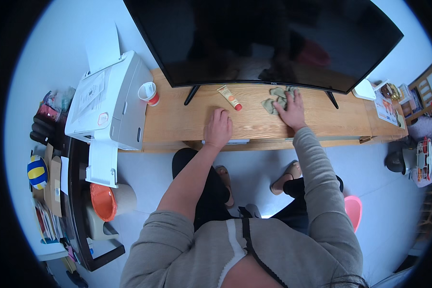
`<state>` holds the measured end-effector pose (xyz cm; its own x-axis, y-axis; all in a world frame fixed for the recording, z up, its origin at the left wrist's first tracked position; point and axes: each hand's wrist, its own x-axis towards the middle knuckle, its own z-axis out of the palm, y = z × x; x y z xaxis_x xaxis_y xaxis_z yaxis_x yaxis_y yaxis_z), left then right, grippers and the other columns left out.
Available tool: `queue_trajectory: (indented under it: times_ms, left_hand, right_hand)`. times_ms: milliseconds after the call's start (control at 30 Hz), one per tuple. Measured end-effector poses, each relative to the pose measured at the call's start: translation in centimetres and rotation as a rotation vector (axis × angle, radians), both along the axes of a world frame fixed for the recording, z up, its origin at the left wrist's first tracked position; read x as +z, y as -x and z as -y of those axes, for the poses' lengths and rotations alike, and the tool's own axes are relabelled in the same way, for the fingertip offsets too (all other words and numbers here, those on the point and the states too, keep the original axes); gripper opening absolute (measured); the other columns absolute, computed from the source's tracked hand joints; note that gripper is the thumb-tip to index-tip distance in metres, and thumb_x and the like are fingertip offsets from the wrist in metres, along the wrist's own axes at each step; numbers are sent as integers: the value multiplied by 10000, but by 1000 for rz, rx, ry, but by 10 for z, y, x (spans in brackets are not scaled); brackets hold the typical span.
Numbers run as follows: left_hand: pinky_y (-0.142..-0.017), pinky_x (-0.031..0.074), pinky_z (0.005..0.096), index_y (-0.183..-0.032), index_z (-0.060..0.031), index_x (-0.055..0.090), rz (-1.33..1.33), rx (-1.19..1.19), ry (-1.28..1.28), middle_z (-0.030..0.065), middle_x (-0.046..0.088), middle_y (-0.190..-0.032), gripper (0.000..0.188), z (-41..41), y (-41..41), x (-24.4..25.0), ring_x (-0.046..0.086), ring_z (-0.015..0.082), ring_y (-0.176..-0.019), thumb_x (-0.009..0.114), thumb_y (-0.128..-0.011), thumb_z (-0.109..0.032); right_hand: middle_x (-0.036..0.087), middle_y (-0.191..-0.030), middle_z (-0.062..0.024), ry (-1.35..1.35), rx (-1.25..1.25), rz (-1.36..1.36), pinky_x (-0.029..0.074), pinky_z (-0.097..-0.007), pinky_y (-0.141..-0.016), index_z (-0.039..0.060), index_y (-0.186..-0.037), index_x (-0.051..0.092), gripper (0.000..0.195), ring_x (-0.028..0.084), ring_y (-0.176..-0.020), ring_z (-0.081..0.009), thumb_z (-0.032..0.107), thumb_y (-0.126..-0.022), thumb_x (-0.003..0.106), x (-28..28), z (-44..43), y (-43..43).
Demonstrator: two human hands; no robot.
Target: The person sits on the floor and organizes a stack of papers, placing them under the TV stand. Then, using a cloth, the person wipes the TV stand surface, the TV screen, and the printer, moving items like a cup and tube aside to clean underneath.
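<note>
My right hand [292, 109] lies over a crumpled grey-green cloth [278, 97], pressing it on the wooden TV cabinet [180, 126] below the screen. Part of the cloth is hidden under the fingers. My left hand [219, 126] rests near the cabinet's front edge with its fingers curled in; nothing shows in it. Just beyond that hand lies a yellow squeeze tube [229, 97] with a red cap, slanting on the wood between the two hands and the television [266, 43].
A white printer [126, 104] stands at the left, a paper cup [149, 94] beside it. The television's feet [191, 95] stand on the cabinet. A white box [364, 89] and papers [386, 109] are at the right. Below are a lined bin [103, 202] and a pink basin [352, 212].
</note>
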<state>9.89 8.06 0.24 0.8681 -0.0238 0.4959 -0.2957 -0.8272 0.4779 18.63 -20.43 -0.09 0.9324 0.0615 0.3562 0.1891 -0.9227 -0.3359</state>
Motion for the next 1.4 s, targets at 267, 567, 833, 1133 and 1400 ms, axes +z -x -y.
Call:
queue_trajectory:
  times_ms: [267,567,833,1133,1400]
  left_hand:
    - [-815,504,430,-1040,-59,550,5,28,-36,130,523,-1127,184,-4,5,1,575,336,-992,559,-872,-136]
    - [-809,489,428,-1012,-63,564,-32,32,130,136,517,-1047,156,-5,12,12,572,327,-973,561,-893,-163]
    - [-898,438,408,-1031,-34,593,134,-172,389,152,538,-1083,167,-12,82,14,535,342,-1034,528,-900,-115]
    - [-957,412,424,-1183,-11,512,86,-6,378,190,547,-1161,323,-100,75,-2,523,379,-1092,438,-957,-231]
    - [-976,407,423,-1225,23,488,74,99,401,217,555,-1183,371,-166,60,-16,523,390,-1112,406,-991,-253]
  right_hand:
    - [431,-1412,-239,-49,270,45,315,-462,-1102,82,-1252,570,460,366,-1331,-432,329,-865,611,5,-62,33]
    - [441,-1393,-226,-25,349,94,343,-489,-1078,80,-1240,556,450,394,-1305,-436,242,-832,660,12,-113,135]
    - [460,-1368,-234,-56,560,11,350,-466,-1080,-8,-1272,523,515,415,-1287,-430,113,-785,637,-1,-174,156]
    - [466,-1337,-252,-210,914,-76,294,-432,-1114,-52,-1277,490,513,360,-1314,-419,106,-798,587,16,-265,124]
    - [433,-1376,-261,-98,1082,-178,289,-405,-1122,-15,-1322,470,557,338,-1336,-410,102,-794,606,17,-329,94]
